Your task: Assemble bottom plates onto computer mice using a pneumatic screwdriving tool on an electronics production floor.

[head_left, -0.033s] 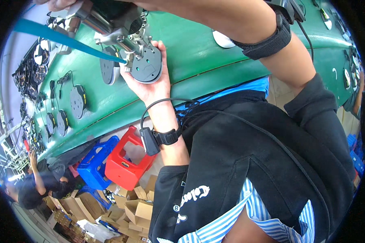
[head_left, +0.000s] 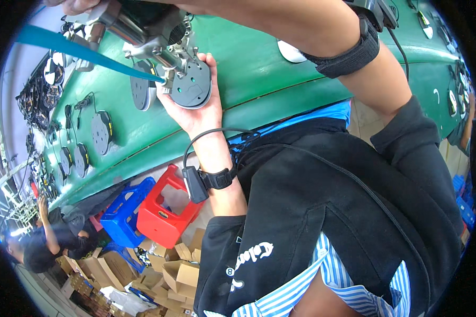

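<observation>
My left hand (head_left: 198,113) is palm up, its fingers wrapped round a dark grey computer mouse (head_left: 194,89) whose flat underside faces up. Over the mouse leans a metal automatic screwdriver (head_left: 124,24), with a blue tube (head_left: 82,48) running into its nozzle. The nozzle end reaches the mouse's underside; whether a screw is there cannot be seen. At the top left edge, my right hand (head_left: 78,6) is curled round the upper part of the screwdriver, mostly cut off by the frame. Another mouse (head_left: 141,87) stands on its side just left of my left hand.
More corded mice (head_left: 101,133) lie along the left of the green table (head_left: 248,63); a white mouse shell (head_left: 291,51) is at the back. Red (head_left: 158,222) and blue (head_left: 122,214) stools and cardboard boxes (head_left: 180,277) stand below. Another person (head_left: 50,243) sits at far left.
</observation>
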Action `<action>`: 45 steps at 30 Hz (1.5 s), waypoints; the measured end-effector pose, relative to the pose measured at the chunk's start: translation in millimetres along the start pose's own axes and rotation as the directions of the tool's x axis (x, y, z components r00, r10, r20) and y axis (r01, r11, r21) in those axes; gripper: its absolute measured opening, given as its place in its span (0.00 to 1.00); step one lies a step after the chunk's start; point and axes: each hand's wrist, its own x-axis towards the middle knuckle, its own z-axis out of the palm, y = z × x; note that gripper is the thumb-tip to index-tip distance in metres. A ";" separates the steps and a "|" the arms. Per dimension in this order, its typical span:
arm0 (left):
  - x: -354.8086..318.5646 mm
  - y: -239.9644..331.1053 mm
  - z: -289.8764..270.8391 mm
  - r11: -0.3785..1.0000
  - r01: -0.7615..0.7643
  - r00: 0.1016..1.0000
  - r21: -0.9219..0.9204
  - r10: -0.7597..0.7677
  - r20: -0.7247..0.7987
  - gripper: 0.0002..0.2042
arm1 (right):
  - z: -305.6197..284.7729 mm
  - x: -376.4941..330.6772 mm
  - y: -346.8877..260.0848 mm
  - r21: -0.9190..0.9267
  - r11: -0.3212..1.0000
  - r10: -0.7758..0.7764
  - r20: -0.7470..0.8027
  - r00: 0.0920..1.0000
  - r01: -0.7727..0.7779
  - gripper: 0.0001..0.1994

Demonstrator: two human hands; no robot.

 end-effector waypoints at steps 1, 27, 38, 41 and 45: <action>-0.2 -0.2 0.3 1.000 -0.002 1.000 0.002 0.002 -0.011 0.29 | 1.9 0.1 1.0 -0.003 1.000 0.002 -0.001 1.000 -0.002 0.10; -2.7 -5.1 7.7 0.999 0.027 0.999 0.030 -0.026 -0.034 0.26 | -25.6 5.2 -11.8 -0.059 0.998 -0.036 -0.080 0.996 0.031 0.13; -13.0 -8.6 5.7 0.985 -0.104 0.930 0.138 0.146 -0.337 0.20 | 2.1 11.7 -10.3 -0.152 0.988 -0.003 -0.101 0.995 -0.012 0.14; -12.5 -18.4 16.1 0.991 -0.093 0.924 0.100 0.123 -0.362 0.19 | 2.7 21.0 -13.2 -0.202 0.979 -0.004 -0.103 0.995 -0.017 0.14; -14.2 -15.9 13.1 0.991 -0.087 0.931 0.099 0.117 -0.345 0.19 | 8.7 21.4 -11.1 -0.229 0.973 0.004 -0.098 0.995 -0.026 0.15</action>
